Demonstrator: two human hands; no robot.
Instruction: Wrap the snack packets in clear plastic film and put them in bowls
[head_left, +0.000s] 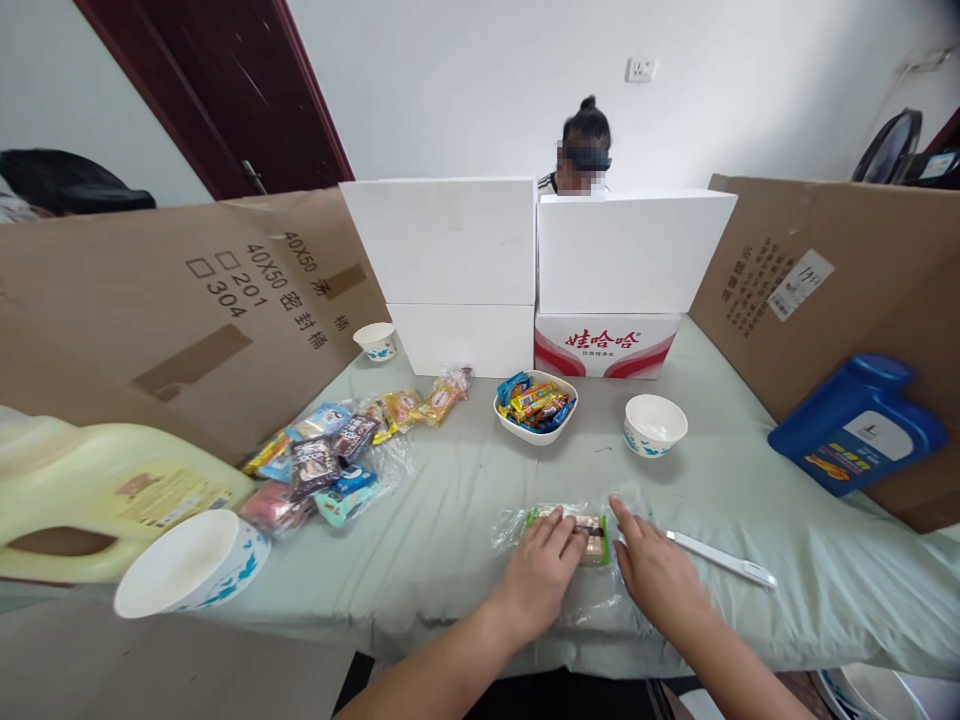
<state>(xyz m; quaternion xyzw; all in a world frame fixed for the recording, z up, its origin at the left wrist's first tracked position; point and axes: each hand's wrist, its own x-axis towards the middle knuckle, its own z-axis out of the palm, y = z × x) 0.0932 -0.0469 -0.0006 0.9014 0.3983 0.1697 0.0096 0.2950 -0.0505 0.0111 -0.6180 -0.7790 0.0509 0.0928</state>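
Head view, near table edge: my left hand (536, 572) and right hand (654, 575) lie flat and apart, fingers loose, both pressing the clear-wrapped snack pack (571, 527) lying between them on the green cloth (465, 500). Just right of my right hand: a white knife (720, 558). Farther back: a bowl of sweets (535, 405), an empty bowl (655, 424), and loose snack packets (337, 450) at left.

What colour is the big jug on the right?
Blue, with a white label: the jug shows in the head view.
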